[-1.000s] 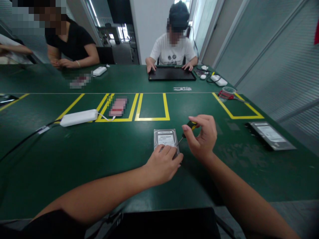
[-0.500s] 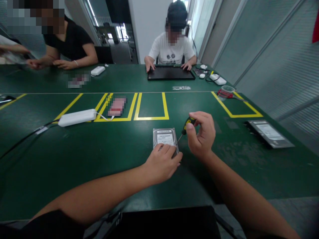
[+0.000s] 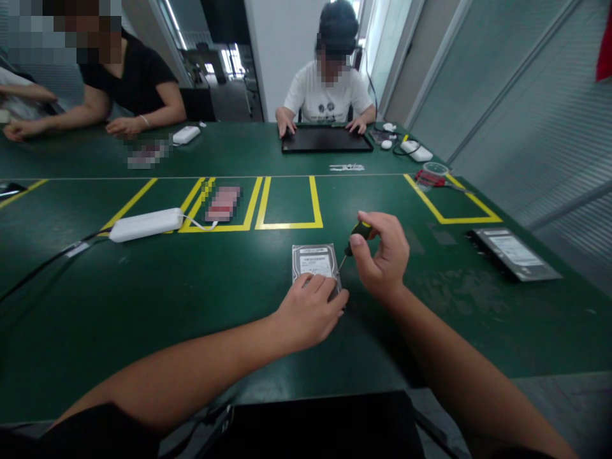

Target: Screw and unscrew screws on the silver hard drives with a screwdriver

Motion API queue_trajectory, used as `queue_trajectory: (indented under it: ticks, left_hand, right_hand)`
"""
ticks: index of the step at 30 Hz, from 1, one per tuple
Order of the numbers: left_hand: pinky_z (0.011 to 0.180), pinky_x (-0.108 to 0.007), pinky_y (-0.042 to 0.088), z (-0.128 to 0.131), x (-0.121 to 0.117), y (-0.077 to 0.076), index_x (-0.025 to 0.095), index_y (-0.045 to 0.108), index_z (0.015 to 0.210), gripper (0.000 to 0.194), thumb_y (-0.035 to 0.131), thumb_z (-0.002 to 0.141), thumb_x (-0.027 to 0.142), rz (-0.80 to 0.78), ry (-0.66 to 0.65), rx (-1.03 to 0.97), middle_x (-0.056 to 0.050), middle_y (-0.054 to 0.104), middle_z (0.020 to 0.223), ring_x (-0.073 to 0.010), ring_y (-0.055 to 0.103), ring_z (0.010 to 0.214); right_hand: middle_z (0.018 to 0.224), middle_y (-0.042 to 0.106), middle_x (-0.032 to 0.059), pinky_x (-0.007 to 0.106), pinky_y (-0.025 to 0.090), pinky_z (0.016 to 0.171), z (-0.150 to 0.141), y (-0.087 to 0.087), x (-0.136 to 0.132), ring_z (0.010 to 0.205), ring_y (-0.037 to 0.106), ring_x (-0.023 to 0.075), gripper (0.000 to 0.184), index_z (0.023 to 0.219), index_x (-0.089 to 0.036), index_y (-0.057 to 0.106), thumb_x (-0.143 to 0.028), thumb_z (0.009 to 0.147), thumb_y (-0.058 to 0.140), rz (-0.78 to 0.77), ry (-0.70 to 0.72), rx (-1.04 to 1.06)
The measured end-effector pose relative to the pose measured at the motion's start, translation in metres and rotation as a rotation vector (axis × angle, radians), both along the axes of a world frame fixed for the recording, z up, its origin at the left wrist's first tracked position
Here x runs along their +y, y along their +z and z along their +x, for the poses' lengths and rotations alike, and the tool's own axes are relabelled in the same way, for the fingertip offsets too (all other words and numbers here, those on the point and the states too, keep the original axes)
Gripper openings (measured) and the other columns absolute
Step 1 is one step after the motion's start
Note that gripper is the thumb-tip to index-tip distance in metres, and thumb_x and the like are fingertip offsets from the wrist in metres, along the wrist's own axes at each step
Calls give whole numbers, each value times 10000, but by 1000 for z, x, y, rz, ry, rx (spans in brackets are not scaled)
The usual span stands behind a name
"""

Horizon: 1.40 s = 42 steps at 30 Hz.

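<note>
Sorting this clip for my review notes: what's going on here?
The left hand holds a hard drive on the green table, while the right hand holds a screwdriver with its tip at the drive's right edge; whether it meets a screw is unclear. Another labelled unit lies farther right. Across the table, a co-worker handles a black panel.

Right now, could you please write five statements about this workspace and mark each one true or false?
1. The right hand's grip holds a screwdriver. True.
2. The left hand's grip rests on a clear cup. False: it rests on the hard drive.
3. The screwdriver's tip points away from the hard drive. False: it slants down toward the hard drive's right side.
4. Another labelled drive lies right of both grips. True.
5. A person in white is behind a black panel. True.
</note>
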<state>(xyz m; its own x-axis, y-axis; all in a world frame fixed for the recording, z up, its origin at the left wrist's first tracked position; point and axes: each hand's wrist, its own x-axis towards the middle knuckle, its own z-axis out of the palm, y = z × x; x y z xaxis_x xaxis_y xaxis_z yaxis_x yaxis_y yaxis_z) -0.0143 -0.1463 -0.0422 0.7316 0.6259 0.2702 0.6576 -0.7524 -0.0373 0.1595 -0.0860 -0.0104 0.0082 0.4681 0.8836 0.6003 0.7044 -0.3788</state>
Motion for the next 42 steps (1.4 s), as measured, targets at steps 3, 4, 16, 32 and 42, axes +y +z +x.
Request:
queue_trajectory:
  ticks: [3, 4, 16, 32, 42]
  left_hand:
    - [860, -447, 404, 0, 0, -1, 225, 572, 1208, 310, 507, 928, 340, -9, 0, 0, -104, 588, 1099, -279, 531, 998]
    - [860, -449, 404, 0, 0, -2, 222, 572, 1209, 312, 512, 925, 338, -9, -1, -2, -106, 588, 1099, -280, 531, 998]
    - [864, -448, 404, 1, 0, 1, 221, 572, 1206, 311, 519, 926, 344, -13, 3, 5, -105, 591, 1107, -280, 529, 1005]
    - [857, -444, 407, 1, 0, 2, 215, 581, 1198, 311, 533, 916, 340, -6, -3, -4, -108, 595, 1096, -278, 536, 996]
    - [851, -439, 404, 1, 1, 1, 221, 571, 1210, 318, 524, 920, 344, -7, -3, 8, -106, 594, 1107, -277, 533, 996]
  right_hand:
    - [892, 597, 32, 358, 514, 727, -1, 3, 1, 850, 582, 179, 314, 1106, -253, 659, -295, 797, 697, 48, -62, -13]
    - [877, 593, 29, 353, 514, 714, -2, 4, 1, 834, 576, 175, 301, 1097, -258, 664, -291, 799, 697, 43, -80, -13]
    - [1049, 684, 54, 408, 500, 799, 2, -3, 0, 981, 615, 215, 290, 1153, -251, 597, -221, 879, 507, 6, -16, 0]
    - [1015, 641, 57, 390, 501, 777, 0, -1, 0, 938, 595, 207, 306, 1128, -248, 610, -275, 824, 631, 10, -27, -7]
    - [1015, 693, 43, 382, 503, 766, -1, 2, -2, 916, 625, 196, 375, 1220, -261, 577, -189, 852, 561, 16, -35, -15]
